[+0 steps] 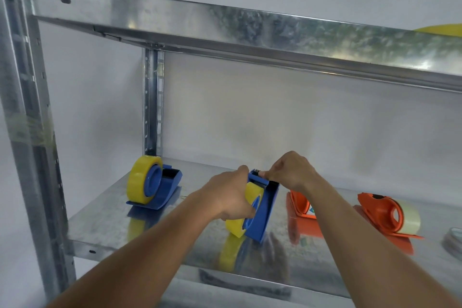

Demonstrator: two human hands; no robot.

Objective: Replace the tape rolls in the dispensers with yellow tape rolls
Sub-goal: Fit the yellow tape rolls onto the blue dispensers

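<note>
Left hand (pixel 231 195) grips yellow tape roll (pixel 252 195) seated in blue dispenser (pixel 265 210), mid-shelf near front edge.
Right hand (pixel 290 172) pinches tape end at cutter.
Advice: steady the body, draw tape flat over the teeth.
Second blue dispenser (pixel 160 190), back left corner: yellow roll (pixel 137 181).
Orange dispenser (pixel 380 212), right: clear roll (pixel 407 217).
Another orange dispenser (pixel 300 205): contents hidden.
Metal shelf (pixel 105 220).

Galvanized metal shelving (pixel 225 20), white wall (pixel 250 120)

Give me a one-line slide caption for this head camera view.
Left hand holds blue dispenser with yellow tape roll; right hand pinches at its cutter end.
</note>
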